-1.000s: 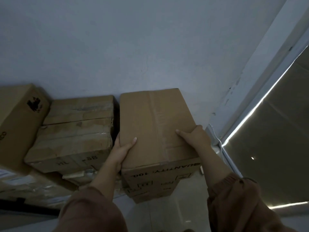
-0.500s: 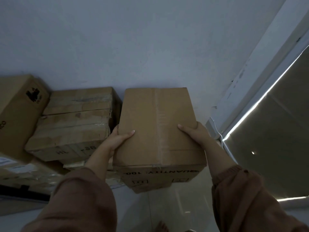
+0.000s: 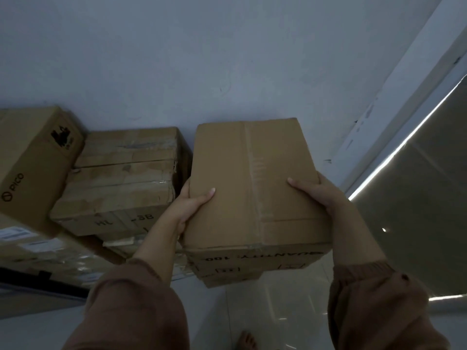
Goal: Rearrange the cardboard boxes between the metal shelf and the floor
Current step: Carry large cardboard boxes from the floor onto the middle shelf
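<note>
Cardboard box (image 3: 252,178) gripped on both sides by left hand (image 3: 192,205) and right hand (image 3: 321,193).

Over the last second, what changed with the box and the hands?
The box has risen toward the camera, its near end swinging slightly right, above the lower box. The left hand and right hand keep the same grip on its sides, thumbs on top. The stacked boxes on the left stayed put.
</note>
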A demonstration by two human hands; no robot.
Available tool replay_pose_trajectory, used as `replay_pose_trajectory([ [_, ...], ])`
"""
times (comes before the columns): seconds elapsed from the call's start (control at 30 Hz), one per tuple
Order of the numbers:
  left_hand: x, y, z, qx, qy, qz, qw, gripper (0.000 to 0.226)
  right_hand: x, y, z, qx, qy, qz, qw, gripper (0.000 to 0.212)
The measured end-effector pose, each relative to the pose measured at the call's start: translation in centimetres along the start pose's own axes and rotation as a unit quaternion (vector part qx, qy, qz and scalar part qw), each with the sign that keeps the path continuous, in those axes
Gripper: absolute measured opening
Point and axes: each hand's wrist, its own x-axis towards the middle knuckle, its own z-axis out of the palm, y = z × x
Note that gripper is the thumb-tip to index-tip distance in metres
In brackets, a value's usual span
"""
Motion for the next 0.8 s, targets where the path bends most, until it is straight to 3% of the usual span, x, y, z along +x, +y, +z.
replay_pose_trajectory([
  [0.1,-1.2,1.8,0.0,-0.019,-0.004,0.034,0.999,0.078,-2.1,-2.7,-0.6,-0.024,0.029,-0.034,0.999,0.099],
  [0.3,-4.9,5.6,-2.0,-0.036,-0.010,0.108,0.993,0.079,-8.6,-7.2,-0.2,-0.033,0.083,-0.087,0.992,0.084],
  [0.57,-13.0,9.8,-6.7,-0.047,-0.043,0.187,0.980,0.077,-19.2,-12.3,2.3,-0.062,0.177,-0.164,0.968,0.084],
  [0.8,-20.5,11.6,-10.7,-0.049,-0.064,0.254,0.964,0.070,-28.9,-15.4,4.0,-0.074,0.214,-0.226,0.947,0.081],
])
